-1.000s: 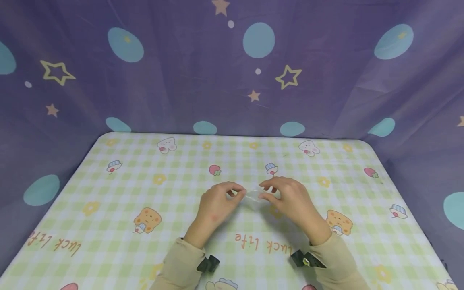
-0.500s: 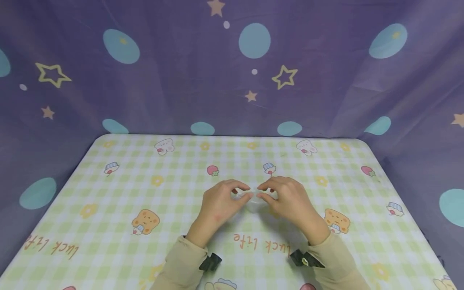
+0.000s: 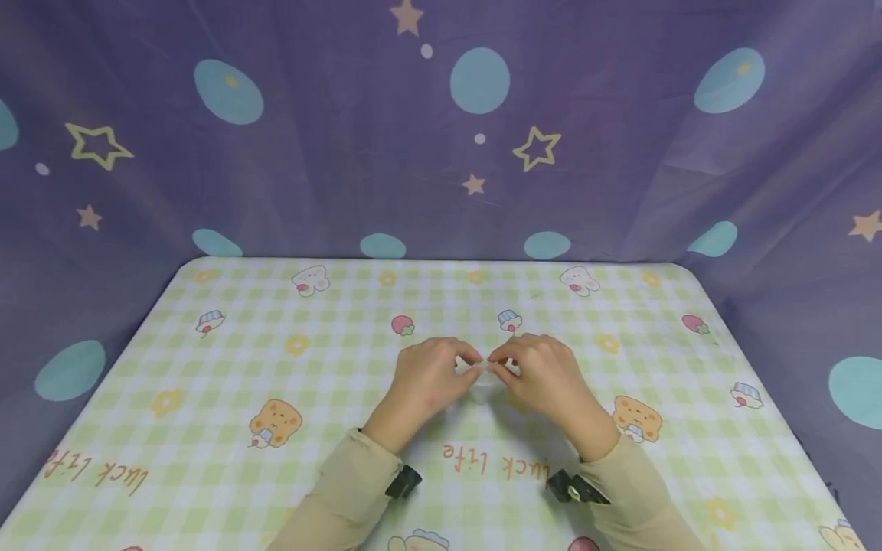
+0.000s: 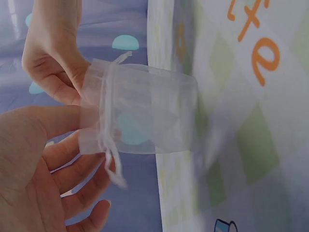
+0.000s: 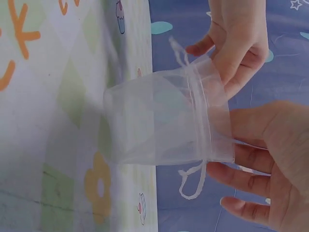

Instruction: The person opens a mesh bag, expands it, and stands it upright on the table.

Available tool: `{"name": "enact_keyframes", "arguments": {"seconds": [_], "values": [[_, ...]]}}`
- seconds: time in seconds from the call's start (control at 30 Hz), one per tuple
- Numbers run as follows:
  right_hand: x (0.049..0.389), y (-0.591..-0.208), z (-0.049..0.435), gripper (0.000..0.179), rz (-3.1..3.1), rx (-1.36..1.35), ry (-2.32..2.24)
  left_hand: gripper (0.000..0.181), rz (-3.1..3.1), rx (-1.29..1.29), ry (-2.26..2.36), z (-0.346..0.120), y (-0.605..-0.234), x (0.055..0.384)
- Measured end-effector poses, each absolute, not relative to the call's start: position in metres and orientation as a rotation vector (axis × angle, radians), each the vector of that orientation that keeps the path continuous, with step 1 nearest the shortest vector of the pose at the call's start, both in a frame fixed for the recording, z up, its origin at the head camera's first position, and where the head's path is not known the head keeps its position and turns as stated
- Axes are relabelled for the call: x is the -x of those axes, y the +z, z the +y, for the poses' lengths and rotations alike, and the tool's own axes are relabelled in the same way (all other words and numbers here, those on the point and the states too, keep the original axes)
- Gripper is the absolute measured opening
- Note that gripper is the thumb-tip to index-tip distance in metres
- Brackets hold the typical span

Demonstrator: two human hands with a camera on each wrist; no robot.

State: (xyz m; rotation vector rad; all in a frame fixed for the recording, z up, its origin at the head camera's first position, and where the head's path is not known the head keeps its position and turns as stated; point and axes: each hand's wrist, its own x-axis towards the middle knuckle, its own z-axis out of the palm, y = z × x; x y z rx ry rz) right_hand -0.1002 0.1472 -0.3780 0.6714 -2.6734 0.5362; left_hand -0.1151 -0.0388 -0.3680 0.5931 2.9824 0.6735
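A small sheer white drawstring pouch [image 4: 159, 108] hangs upright between my hands, its mouth at the top and its base close over the tablecloth. My left hand [image 3: 434, 373] pinches the mouth edge on one side, thumb in front and fingers behind, the others loosely bent. On the opposite side my right hand [image 3: 540, 375] pinches the same edge, its fingertips almost meeting the left ones. Below the hem runs a white cord [image 5: 199, 116], with a loop dangling at each side. Through the thin mesh the background shows. In the head view the hands hide most of the mouth.
A green-and-white checked tablecloth [image 3: 372, 306] printed with cartoons and lettering covers the table. Behind it and at both sides hangs a purple curtain [image 3: 310, 153] with stars and blue spots. Black straps [image 3: 403, 482] circle the wrists over beige sleeves [image 3: 344, 490].
My hands have drawn together over the pouch's mouth, the left moving right towards the right hand. The right thumb and finger, spread apart earlier, have closed up. The head view has shifted slightly.
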Motion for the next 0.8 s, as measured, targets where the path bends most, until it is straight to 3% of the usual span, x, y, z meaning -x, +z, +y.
{"name": "enact_keyframes", "arguments": {"seconds": [0.6, 0.8], "values": [[0.104, -0.378, 0.161, 0.007, -2.733, -0.588, 0.613, 0.007, 2.983, -0.601, 0.759, -0.047, -0.376, 0.115], [0.105, -0.375, 0.155, 0.008, -2.730, -0.566, 0.695, 0.013, 3.003, -0.618, 0.739, -0.038, -0.375, 0.114]]}}
